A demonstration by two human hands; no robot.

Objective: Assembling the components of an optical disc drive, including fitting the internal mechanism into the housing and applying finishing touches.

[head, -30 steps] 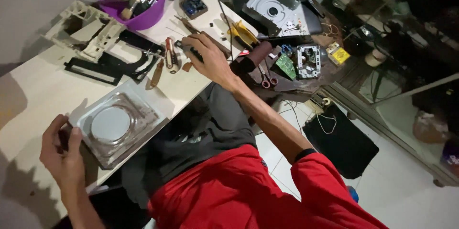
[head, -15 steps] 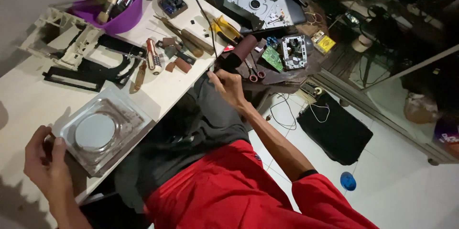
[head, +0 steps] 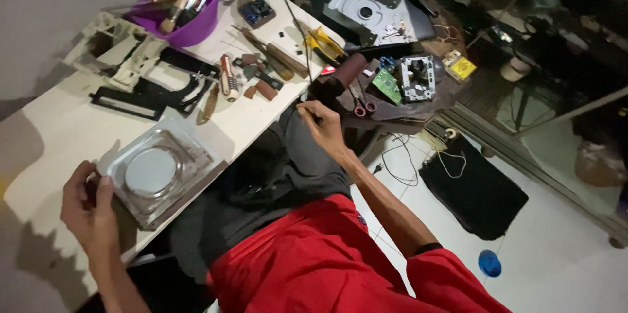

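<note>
My left hand point(head: 88, 205) grips the near-left corner of a square metal casing point(head: 160, 172) with a round disc in its middle, which lies at the front edge of the white table point(head: 46, 136). My right hand point(head: 320, 123) hovers just off the table's right edge, above my lap, with its fingers pinched together. I cannot tell whether anything small sits between them. It is nearest to a dark brown cylinder point(head: 343, 71) and red-handled scissors point(head: 358, 107).
On the table are a purple bowl of tools point(head: 186, 9), a white plastic frame point(head: 111, 51), a black frame piece point(head: 144, 97), yellow pliers point(head: 324, 45) and small parts. A side stand holds a green circuit board point(head: 388, 85). A black bag point(head: 474, 189) lies on the floor.
My right hand has drawn back from the small parts on the table to the table's edge and closed. My left hand stays on the metal casing. The camera view has shifted.
</note>
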